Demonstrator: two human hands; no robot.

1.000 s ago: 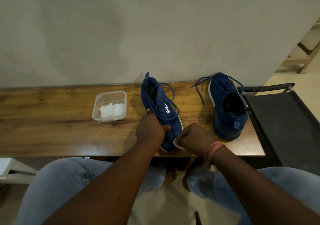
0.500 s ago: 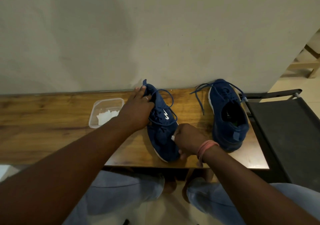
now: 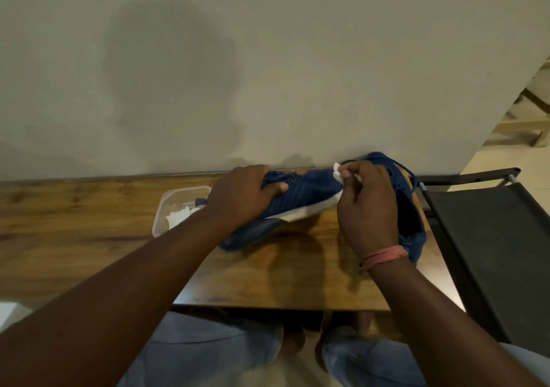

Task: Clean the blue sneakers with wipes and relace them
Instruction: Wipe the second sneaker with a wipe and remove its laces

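2 blue sneakers are sitting on the wooden table (image 3: 89, 238), and that table is serving as the landmark. Along its far edge, against the wall (image 3: 268, 59), the left hand (image 3: 241, 200) is gripping the near sneaker (image 3: 300, 197), fingers curled over the laced upper and thumb pressing its side; the shoe is lying turned sideways, toe pointing toward the table's right end, its white sole edge facing the person. At that toe, the right hand (image 3: 367, 205) is pinching a small white wipe (image 3: 337, 172) between thumb and fingertips, fingers drawn together around it; the wipe is sitting right at the toe, though actual contact is hard to confirm. Behind the right hand, toward the table's right end, the second sneaker (image 3: 412, 226) is resting with its laces loose, mostly hidden by the hand and wrist. A pink band (image 3: 384, 257) is circling the right wrist. Left of the gripped shoe, on the table top, a clear plastic container (image 3: 166, 208) is holding more white wipes. Off the table's right end, a black chair (image 3: 491, 238) is standing just beside it. Below the near edge, knees in light jeans are showing.
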